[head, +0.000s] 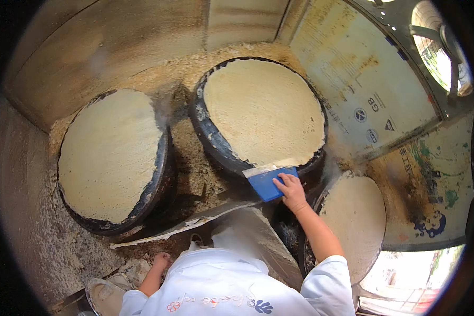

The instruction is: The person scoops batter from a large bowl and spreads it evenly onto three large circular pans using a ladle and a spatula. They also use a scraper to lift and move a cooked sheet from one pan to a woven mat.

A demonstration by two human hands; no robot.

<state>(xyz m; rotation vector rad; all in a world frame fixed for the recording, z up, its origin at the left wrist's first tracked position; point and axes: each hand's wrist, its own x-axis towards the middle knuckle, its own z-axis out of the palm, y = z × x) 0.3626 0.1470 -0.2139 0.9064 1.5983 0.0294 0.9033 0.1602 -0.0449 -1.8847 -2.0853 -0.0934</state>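
Note:
My right hand (291, 192) grips a wide blue scraper (265, 185) with a pale blade. The blade meets the near edge of a thin, pale batter sheet (260, 110), and a small flap of the sheet shows there. That sheet covers most of a round black griddle (217, 148), whose dark rim shows at the left and front. Low beside my body hangs my left hand (162, 260), its fingers partly hidden; whether it holds anything cannot be made out.
To the left, a second round griddle (166, 170) bears another pale sheet (106, 158). A third pale sheet (353, 225) lies on a griddle at right, behind my forearm. Crusted panels (363, 79) wall the space. A bowl-like vessel (102, 296) stands at lower left; a fan (442, 43) is upper right.

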